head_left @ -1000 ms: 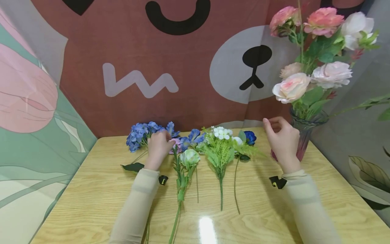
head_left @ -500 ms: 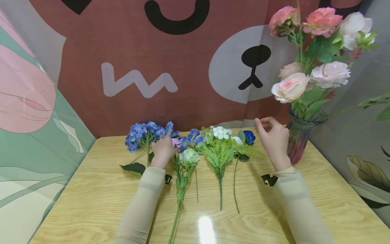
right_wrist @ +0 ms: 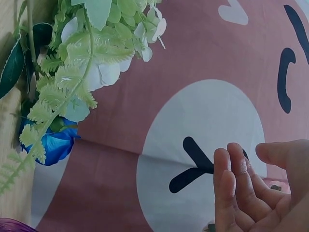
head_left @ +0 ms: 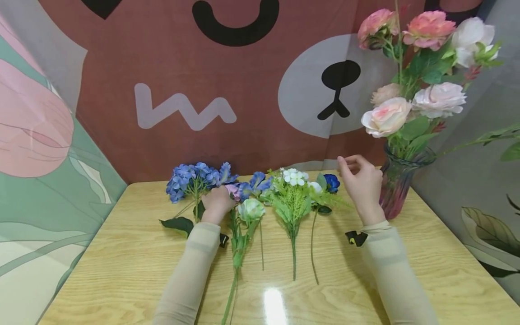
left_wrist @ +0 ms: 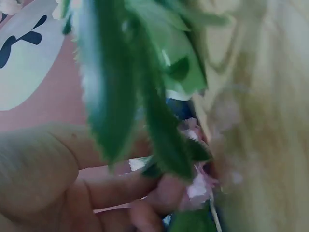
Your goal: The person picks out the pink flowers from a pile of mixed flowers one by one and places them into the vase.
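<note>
My left hand (head_left: 218, 204) is at the small pink flower (head_left: 233, 192), between the blue hydrangea (head_left: 187, 178) and the green-white flower (head_left: 251, 210). In the left wrist view its curled fingertips (left_wrist: 169, 191) pinch at the pink flower (left_wrist: 197, 186), partly behind blurred green leaves (left_wrist: 111, 87). My right hand (head_left: 363, 187) hangs in the air left of the glass vase (head_left: 396, 185), holding nothing. Its fingers (right_wrist: 246, 183) are loosely bent, with the thumb apart. Nearest to it on the table lies the dark blue rose (head_left: 332, 183).
Pink and white roses (head_left: 387, 116) fill the vase at the right back. A white-flowered green bunch (head_left: 293, 207) and a blue flower (head_left: 257, 183) lie across the wooden table (head_left: 345, 289). A printed cloth (head_left: 243, 90) hangs directly behind. A leafy stem (head_left: 495, 137) reaches in from the right.
My left hand has moved right from the blue hydrangea to the pink flower. The green-white flower's stem has shifted slightly left. My right hand has drifted a little left, away from the vase.
</note>
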The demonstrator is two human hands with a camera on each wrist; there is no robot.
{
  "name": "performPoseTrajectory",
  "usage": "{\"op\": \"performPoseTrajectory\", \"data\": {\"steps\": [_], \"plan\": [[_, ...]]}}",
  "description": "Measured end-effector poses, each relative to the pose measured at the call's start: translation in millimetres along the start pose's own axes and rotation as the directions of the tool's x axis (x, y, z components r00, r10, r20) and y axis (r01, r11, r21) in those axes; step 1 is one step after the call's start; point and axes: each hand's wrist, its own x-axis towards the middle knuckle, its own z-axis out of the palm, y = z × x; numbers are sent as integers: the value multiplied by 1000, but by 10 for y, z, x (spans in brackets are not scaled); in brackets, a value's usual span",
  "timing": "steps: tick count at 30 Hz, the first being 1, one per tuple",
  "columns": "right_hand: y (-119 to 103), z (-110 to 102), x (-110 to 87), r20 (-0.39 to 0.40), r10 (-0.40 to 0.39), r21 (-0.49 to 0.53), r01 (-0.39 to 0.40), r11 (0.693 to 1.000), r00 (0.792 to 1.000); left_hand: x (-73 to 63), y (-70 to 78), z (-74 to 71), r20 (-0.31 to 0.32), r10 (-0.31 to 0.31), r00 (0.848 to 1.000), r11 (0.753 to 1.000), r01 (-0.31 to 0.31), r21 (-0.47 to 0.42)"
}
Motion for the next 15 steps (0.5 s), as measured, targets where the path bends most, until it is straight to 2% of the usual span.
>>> {"op": "performPoseTrajectory", "data": {"steps": [7, 10, 12, 15], "plan": [[5, -13, 8, 6, 3, -3, -3, 1000, 1000, -28, -2, -78, -133, -24, 991, 994, 9, -113], [6, -18, 4, 6, 4, 3, -4, 1000, 1000, -49, -22, -131, -209, -7, 978, 988, -26, -152], [10, -22, 6, 1, 4, 3, -4, 1000, 1000, -70, -30, -185, -265, 13, 964, 982, -62, -179], [16, -30, 22, -8, 11, 4, -11, 1000, 1000, -105, -32, -291, -366, 37, 930, 963, -131, -234]]}}
